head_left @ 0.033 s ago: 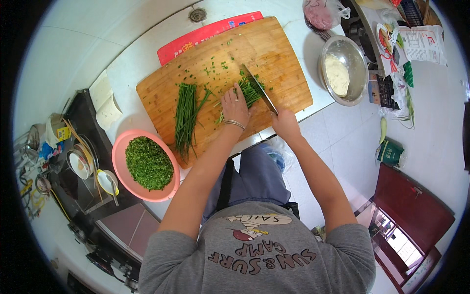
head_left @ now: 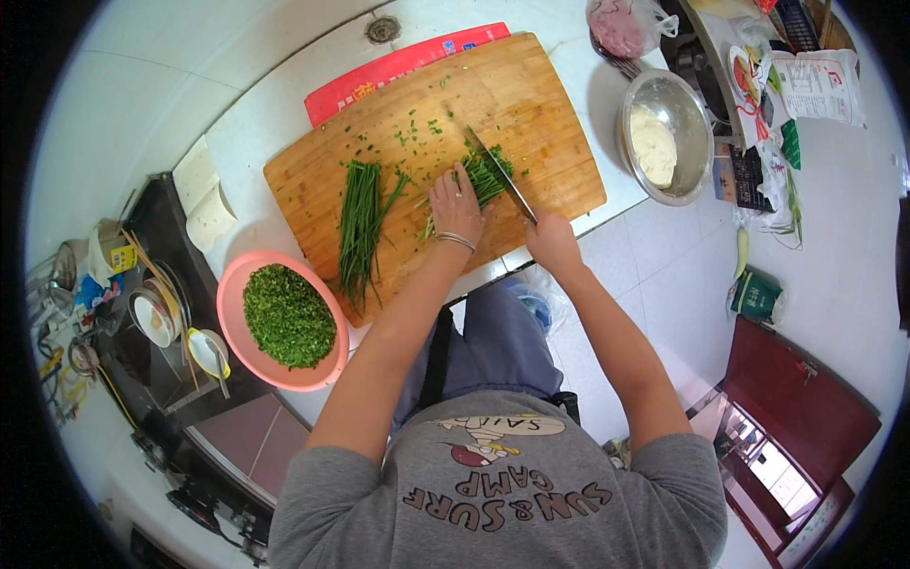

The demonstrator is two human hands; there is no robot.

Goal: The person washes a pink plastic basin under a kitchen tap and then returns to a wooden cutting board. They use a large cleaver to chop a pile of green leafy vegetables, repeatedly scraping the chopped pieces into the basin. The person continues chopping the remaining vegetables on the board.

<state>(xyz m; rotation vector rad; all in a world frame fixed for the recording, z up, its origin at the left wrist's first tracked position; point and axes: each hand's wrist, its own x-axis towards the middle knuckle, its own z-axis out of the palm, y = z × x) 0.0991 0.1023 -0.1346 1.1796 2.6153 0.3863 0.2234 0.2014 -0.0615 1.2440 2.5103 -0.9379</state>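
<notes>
A large wooden cutting board [head_left: 559, 142] lies on the white counter. My left hand [head_left: 456, 205] is closed over a bunch of chives [head_left: 485, 185] and presses it against the board, its fingertips near the blade. Gripped by its handle in my right hand [head_left: 553, 243], a kitchen knife [head_left: 502, 175] slants across the bunch, tip pointing away from me. Cut green bits lie around the blade and over the far part of the board. Left of my left hand rests a second bundle of long uncut chives [head_left: 360, 228].
Beside the board's left corner stands a pink basin [head_left: 227, 318] of chopped greens [head_left: 289, 318]. At the right, a metal bowl [head_left: 703, 142] contains pale dough [head_left: 654, 147], with a plastic bag of pink meat [head_left: 616, 28] behind it. Bowls and chopsticks [head_left: 169, 294] are far left.
The knife and my right hand have shifted very slightly left. My left hand and the chives stay in place.
</notes>
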